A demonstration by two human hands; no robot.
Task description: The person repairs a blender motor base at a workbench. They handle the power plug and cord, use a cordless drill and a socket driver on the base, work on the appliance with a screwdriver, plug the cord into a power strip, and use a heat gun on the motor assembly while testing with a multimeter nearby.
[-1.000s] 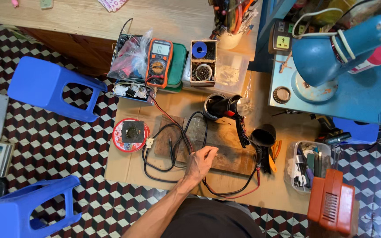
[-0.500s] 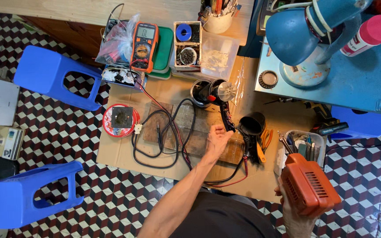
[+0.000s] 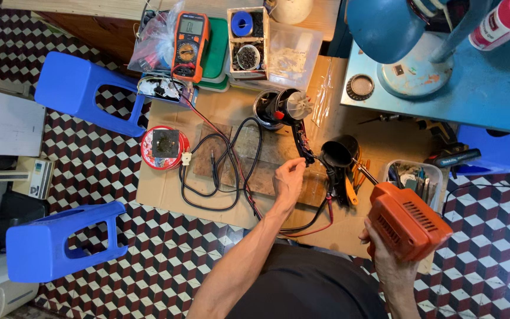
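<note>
Hands: left (image 3: pixel 289 177) still pinches the black appliance handle (image 3: pixel 303 142); right (image 3: pixel 385 260) has raised the orange power tool (image 3: pixel 408 220) closer.

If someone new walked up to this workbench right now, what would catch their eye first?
Probably the orange power tool gripped in the right hand at the lower right, its tip pointing toward the dismantled black appliance at the middle of the cardboard sheet. The left hand pinches part of that appliance. Next, the two blue stools on the checkered floor at left.
</note>
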